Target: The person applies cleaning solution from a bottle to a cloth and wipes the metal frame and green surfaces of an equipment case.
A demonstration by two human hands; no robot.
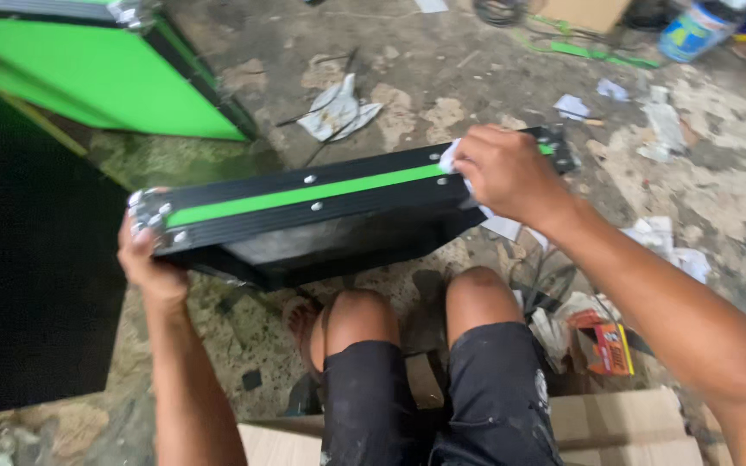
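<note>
Two hands: both on one black panel (321, 226), held out flat above the person's knees, clear of the floor (442, 95)
Panel: long black case lid or side piece with one green stripe (304, 196) along its top edge, a few rivets in it, and a metal corner fitting (150, 216) at the left end
Left hand (144, 259): wrapped around the left corner from underneath, fingers curled tight on the metal fitting
Right hand (498, 173): closed over a white rag (452, 160), pressing it onto the green stripe near the right end
Doing it well, I'd say: keep that left grip firm so the panel doesn't rock, and run the rag in long strokes along the stripe rather than dabbing, working around the rivets
Watch out: the far end hangs out unsupported, so too much push could tip it
Count: one panel in hand, one bigger green-faced case (105, 78) standing on the floor at the upper left, one rag in use
Also lying around: one crumpled paper (334, 112) beyond the panel, a couple of paint cans (692, 30) at the top right, one small orange box (612, 348) by the right knee
Seat: looks like flattened cardboard (623, 427) under the person
</note>
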